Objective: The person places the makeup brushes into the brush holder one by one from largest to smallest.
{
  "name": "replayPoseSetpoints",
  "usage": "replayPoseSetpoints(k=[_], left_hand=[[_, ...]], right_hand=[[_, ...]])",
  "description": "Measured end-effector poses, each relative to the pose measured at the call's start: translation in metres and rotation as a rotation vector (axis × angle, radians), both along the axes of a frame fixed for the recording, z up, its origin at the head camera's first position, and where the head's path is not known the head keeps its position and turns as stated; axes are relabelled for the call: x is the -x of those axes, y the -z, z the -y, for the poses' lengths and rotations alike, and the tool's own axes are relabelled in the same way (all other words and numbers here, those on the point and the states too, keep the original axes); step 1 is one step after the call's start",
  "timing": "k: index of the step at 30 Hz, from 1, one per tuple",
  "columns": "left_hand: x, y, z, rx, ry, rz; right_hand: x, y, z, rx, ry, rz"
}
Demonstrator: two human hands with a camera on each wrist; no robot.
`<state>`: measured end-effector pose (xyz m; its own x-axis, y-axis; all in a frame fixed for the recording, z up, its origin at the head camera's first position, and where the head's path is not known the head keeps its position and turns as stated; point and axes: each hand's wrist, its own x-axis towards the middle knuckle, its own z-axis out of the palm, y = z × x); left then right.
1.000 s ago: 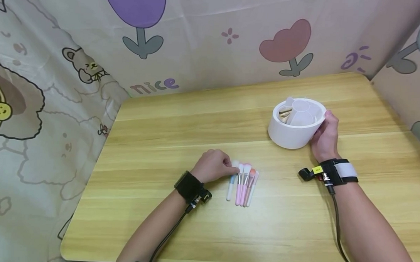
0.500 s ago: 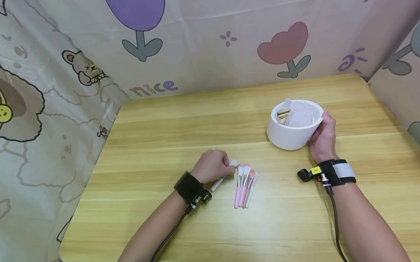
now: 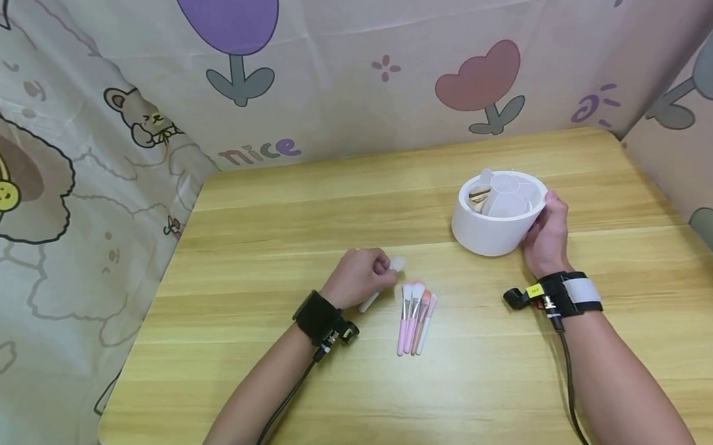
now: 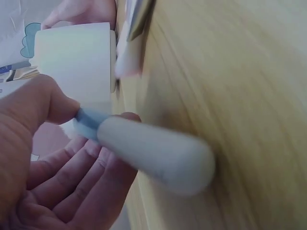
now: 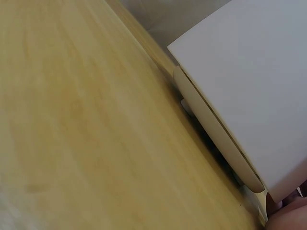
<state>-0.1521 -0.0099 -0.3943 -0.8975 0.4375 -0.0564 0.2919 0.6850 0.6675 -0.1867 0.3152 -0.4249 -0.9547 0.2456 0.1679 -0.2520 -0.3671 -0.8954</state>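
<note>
Both hands are at work over the pale yellow wood-grain worktop [image 3: 274,213]. From the near edge, left of its middle, the left forearm slants inward, and the left hand [image 3: 357,276] sits with its back upward and its fingers curled beneath. Between thumb and fingers it pinches the light blue section of a slim makeup brush with a white handle and pale bristles [image 4: 158,153]; this brush lies aslant, bristles toward the far right corner, handle toward the near left corner. Whether it touches the wood is hard to tell. From the near right corner the right forearm angles inward, and the right hand [image 3: 548,236] grasps the right side of a white, round-walled container [image 3: 490,235], thumb up by the rim, the other fingers mostly hidden. That container stands toward the far right corner, with a translucent divided insert [image 3: 511,195] and thin gold-coloured pieces [image 3: 478,198] inside. Just right of the left hand, nearer the near edge, four pink and white makeup brushes [image 3: 412,321] lie side by side, bristles toward the far edge. Each wrist wears a black strap [image 3: 316,317] carrying a small camera and cable.
</note>
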Motion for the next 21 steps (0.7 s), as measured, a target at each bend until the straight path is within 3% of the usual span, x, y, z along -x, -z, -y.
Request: replayPoseSetpoints(k=[10,17,21], left_hand=[[0.001,-0.007,-0.004,-0.105,0.019,-0.080],[0.001,-0.012,-0.012,-0.234,0.038,-0.089],[0.002,-0.011,-0.018,-0.310,0.045,-0.135]], right_hand=[[0.000,0.002,-0.001,0.011,0.004,-0.011],[-0.001,0.001,-0.001,0.012,-0.006,-0.010],[-0.001,0.002,0.000,0.006,0.001,-0.008]])
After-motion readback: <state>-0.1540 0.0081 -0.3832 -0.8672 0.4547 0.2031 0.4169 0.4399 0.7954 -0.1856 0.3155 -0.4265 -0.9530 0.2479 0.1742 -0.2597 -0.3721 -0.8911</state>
